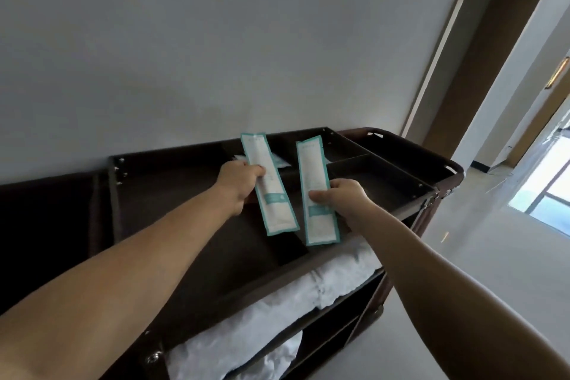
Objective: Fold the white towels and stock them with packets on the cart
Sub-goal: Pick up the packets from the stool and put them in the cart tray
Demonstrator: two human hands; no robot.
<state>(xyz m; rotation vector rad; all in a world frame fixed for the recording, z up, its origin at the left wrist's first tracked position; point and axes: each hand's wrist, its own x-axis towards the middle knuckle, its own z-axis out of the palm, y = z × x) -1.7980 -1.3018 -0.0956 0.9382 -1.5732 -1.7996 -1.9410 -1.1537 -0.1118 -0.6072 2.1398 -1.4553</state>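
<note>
Both my arms reach out over the top tray of a dark brown cart [160, 191]. My left hand [239, 183] grips a long white packet with teal edges [271, 194] around its middle. My right hand [342, 196] holds a second, matching packet [314, 182] beside it. Both packets hang lengthwise above the tray's middle compartments. More white packets [279, 162] lie in a far compartment, partly hidden behind my left hand. White towels [277, 305] lie on the shelf under the tray.
Dividers [348, 163] split the cart's tray into several compartments. A grey wall [216, 40] stands right behind the cart. A brown door frame [481, 49] and a bright window [549, 182] are at the right, with pale floor [481, 256] beside the cart.
</note>
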